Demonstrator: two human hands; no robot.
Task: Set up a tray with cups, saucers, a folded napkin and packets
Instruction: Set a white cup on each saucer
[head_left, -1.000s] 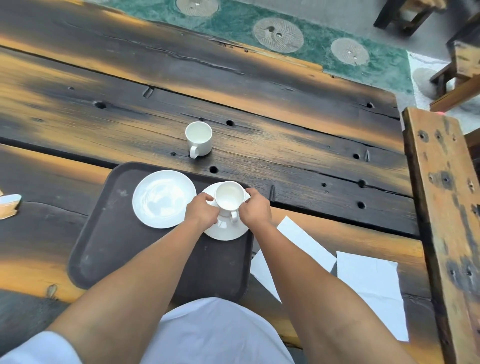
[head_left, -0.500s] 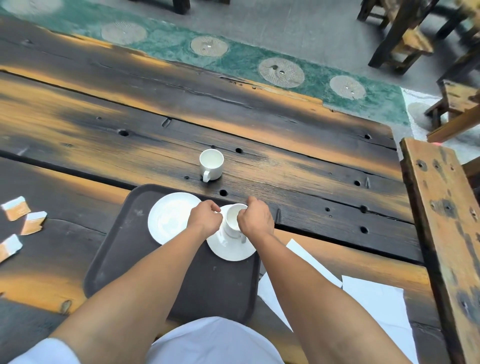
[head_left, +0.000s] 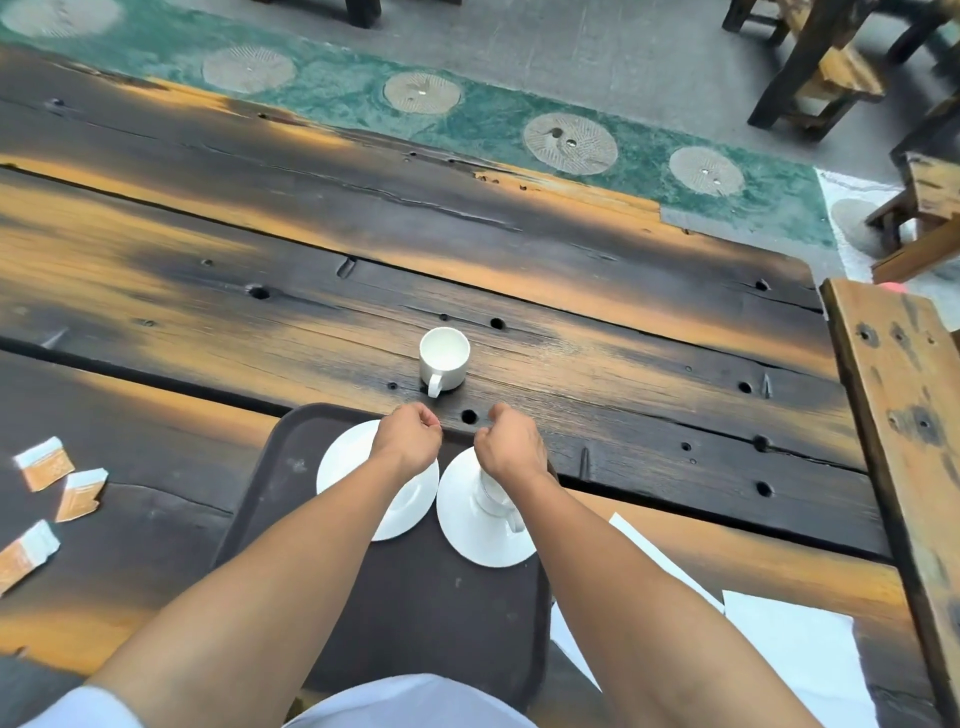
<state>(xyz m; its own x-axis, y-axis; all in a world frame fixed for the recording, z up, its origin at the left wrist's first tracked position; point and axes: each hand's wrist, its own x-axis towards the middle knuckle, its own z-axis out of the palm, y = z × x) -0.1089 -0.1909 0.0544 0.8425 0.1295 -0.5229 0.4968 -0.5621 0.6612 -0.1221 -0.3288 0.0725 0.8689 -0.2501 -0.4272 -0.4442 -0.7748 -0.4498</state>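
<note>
Charred wooden table (head_left: 571, 353); green mat (head_left: 493, 111); stools (head_left: 821, 67)

The right hand (head_left: 511, 441) covers the rim and bowl of the cup on the saucer (head_left: 498, 501), so only its lower wall and handle show beneath the fingers. The left hand (head_left: 410, 436) and forearm hide part of the empty saucer (head_left: 345, 460). Both hands' curled fingertips are turned away, unseen. The lowest packet (head_left: 26, 556) is cut by the left edge.
</note>
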